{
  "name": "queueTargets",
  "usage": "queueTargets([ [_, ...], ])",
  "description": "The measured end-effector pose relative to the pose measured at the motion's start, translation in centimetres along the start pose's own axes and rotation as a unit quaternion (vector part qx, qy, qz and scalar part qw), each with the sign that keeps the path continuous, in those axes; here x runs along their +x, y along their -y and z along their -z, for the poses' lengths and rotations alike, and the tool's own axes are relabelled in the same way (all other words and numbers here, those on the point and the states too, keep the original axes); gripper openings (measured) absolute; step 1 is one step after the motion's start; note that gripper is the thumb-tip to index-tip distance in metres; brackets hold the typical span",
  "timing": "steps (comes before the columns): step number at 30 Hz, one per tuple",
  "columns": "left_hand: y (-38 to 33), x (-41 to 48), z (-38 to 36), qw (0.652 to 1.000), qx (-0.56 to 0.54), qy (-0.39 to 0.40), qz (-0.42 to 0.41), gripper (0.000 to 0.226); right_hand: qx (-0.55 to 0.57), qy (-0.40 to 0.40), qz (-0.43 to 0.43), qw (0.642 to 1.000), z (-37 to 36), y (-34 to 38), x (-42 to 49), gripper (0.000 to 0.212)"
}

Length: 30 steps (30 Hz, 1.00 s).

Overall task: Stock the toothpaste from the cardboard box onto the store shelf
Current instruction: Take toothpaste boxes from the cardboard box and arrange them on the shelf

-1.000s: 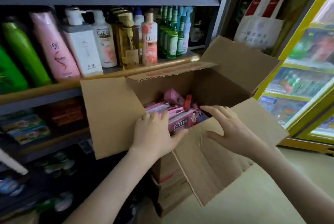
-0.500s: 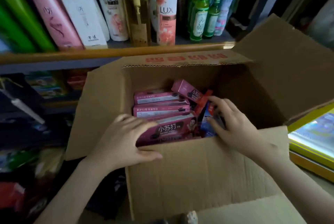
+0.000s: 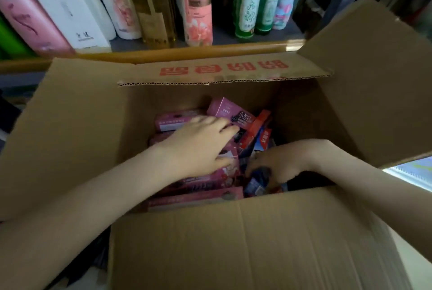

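An open cardboard box (image 3: 233, 231) stands in front of the store shelf (image 3: 187, 52). Several pink toothpaste cartons (image 3: 173, 122) lie stacked inside it, and one pink carton (image 3: 224, 108) leans tilted at the back. Red and blue packs (image 3: 254, 128) stand to their right. My left hand (image 3: 198, 147) lies flat over the pink stack, its fingers stretched toward the tilted carton. Low in the box's right part, my right hand (image 3: 280, 163) curls its fingers round a blue pack (image 3: 254, 186). The box's bottom is hidden.
The shelf above the box holds shampoo and body-wash bottles: a pink Lux bottle (image 3: 197, 4), a gold pump bottle (image 3: 154, 9), white bottles (image 3: 63, 9) and green glass bottles (image 3: 247, 6). The box's right flap (image 3: 374, 79) stands up. A lit cabinet edge (image 3: 411, 172) shows at right.
The view has dropped closer over the box. My left hand left the near rim and reached in over the pink cartons. My right hand sank deeper and closed round a blue pack.
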State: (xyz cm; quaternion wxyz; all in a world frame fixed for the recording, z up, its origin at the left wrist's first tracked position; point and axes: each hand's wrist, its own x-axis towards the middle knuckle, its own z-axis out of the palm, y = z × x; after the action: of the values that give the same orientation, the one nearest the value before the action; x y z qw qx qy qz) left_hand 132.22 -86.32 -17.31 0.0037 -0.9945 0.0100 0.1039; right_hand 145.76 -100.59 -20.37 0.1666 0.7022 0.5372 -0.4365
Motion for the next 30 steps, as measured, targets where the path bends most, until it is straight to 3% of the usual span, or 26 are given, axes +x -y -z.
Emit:
queueTargets([
  [10, -0.5, 0.1, -6.0, 0.992, -0.080, 0.102, 0.007, 0.089, 0.026, 0.026, 0.080, 0.996, -1.4, -0.2, 1.7, 0.048],
  [15, -0.4, -0.1, -6.1, 0.983, -0.116, 0.136, 0.027, 0.088, -0.013, -0.066, 0.036, 0.997, -0.4, -1.6, 1.3, 0.029],
  [17, -0.3, -0.1, -6.1, 0.982, -0.124, 0.142, 0.035, 0.087, -0.006, -0.094, 0.022, 0.995, 0.1, -2.3, 1.2, 0.031],
  [21, -0.3, 0.0, -5.9, 0.981, -0.123, 0.146, 0.039, 0.086, 0.044, 0.065, -0.018, 0.997, -0.6, -2.1, 1.4, 0.060],
  [24, -0.2, -0.1, -5.9, 0.980, -0.123, 0.150, 0.044, 0.087, 0.036, 0.094, -0.056, 0.993, -1.1, -2.1, 1.9, 0.073],
  [27, 0.2, -0.2, -5.5, 0.979, -0.122, 0.151, 0.061, 0.085, 0.037, 0.020, -0.056, 0.998, -0.3, -2.2, 1.3, 0.065],
  [30, 1.4, -0.2, -3.6, 0.984, -0.082, 0.127, 0.096, 0.077, 0.104, -0.183, -0.034, 0.977, 1.3, -2.7, -0.1, 0.051],
])
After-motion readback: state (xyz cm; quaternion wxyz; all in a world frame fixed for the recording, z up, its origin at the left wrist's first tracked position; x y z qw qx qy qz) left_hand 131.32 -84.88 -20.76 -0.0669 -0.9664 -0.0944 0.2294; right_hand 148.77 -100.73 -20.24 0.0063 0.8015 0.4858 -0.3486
